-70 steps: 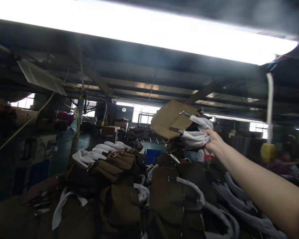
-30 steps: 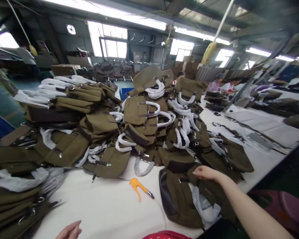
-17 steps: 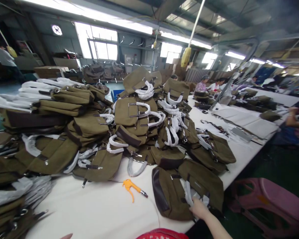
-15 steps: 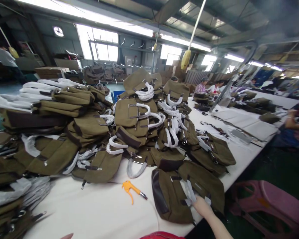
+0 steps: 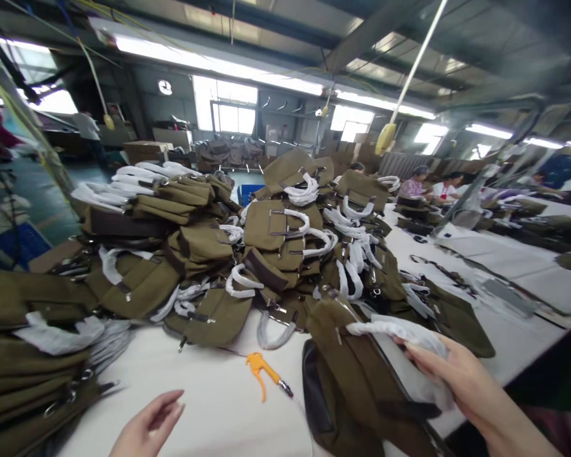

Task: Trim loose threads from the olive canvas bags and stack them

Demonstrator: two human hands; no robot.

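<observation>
At the lower right, my right hand [image 5: 457,374] is closed around the wrapped white handle [image 5: 404,330] of an olive handbag [image 5: 361,365]. The bag is partly raised and tilted, and another bag with a dark panel [image 5: 316,393] lies under or beside it. My left hand [image 5: 150,425] hovers over the white table [image 5: 209,406] at lower left, thumb and fingers apart, holding nothing. Between the hands lies an orange air blow gun [image 5: 264,368] with a metal nozzle fitting and a thin hose.
A large heap of olive bags [image 5: 285,247] with wrapped handles covers the far side of the table. More bags are stacked at left [image 5: 33,381]. A yellow hanging switch [image 5: 385,138] dangles above. Other people [image 5: 413,184] sit further back on the right.
My right hand has lifted the handbag by its handle from the table's right side. My left hand has come further into view. The camera has turned left.
</observation>
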